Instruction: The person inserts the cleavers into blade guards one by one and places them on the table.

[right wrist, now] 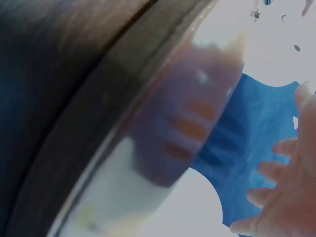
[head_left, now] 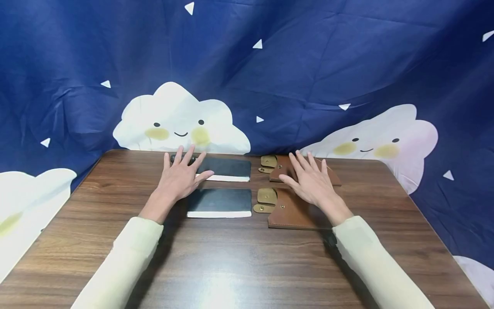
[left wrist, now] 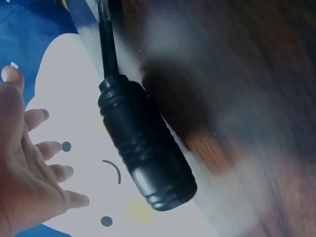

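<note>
My left hand [head_left: 178,178] is spread flat above the left side of two cleavers, fingers straight and holding nothing. The far cleaver [head_left: 227,167] and near cleaver [head_left: 220,201] have broad dark blades with bright front edges. A black ribbed handle [left wrist: 145,148] fills the middle of the left wrist view; my hand and wrist hide the near handle in the head view. Over two brown leather sheaths, the far sheath [head_left: 278,172] and near sheath [head_left: 289,212], my right hand [head_left: 311,182] spreads its fingers, also holding nothing. Olive snap straps [head_left: 266,196] extend left from the sheaths.
Everything lies on a glossy brown wooden table [head_left: 216,257]. A blue cloth [head_left: 278,77] with smiling white clouds hangs along its back edge. In the right wrist view, a dark brown edge [right wrist: 98,118] appears very close to the camera.
</note>
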{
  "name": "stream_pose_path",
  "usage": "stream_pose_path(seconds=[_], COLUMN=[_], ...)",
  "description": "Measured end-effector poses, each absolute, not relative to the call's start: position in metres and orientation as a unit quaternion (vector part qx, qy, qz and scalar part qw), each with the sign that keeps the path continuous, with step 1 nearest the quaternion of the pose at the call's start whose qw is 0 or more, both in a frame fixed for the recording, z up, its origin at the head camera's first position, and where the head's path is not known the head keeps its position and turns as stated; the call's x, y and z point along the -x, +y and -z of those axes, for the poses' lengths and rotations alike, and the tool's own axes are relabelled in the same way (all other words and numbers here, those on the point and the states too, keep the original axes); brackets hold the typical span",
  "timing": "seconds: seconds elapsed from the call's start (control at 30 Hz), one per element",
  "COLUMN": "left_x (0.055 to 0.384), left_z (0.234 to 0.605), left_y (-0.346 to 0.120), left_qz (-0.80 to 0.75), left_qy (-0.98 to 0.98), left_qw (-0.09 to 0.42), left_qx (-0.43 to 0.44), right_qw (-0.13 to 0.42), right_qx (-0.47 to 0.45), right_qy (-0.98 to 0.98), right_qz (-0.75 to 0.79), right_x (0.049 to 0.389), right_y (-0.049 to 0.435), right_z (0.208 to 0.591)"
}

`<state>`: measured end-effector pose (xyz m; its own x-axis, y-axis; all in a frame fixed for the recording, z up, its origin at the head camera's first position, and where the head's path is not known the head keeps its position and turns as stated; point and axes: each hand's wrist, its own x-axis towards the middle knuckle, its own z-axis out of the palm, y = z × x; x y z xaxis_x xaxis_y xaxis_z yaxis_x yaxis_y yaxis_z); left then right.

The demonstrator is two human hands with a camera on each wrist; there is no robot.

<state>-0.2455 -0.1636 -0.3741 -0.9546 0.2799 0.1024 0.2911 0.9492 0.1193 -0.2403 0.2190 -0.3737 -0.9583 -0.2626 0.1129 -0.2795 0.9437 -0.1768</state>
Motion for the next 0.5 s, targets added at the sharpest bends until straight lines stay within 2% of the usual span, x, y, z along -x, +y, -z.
stream_pose_path(seconds=[0.23, 0.5], left_x=[0.243, 0.235], left_z=[0.374, 0.379], left_y=[-0.176, -0.191], left_qz=[0.124, 0.137], left_qy=[-0.975, -0.964], left_qw=[0.023, 0.047], left_qx=[0.182, 0.223], right_qw=[0.040, -0.011], right_qx=[-0.173, -0.212], right_qy=[-0.977, -0.966], right_qz=[-0.119, -0.148], right_x=[0.234, 0.224], right_y=[0.228, 0.240], right_z=[0.374, 0.375])
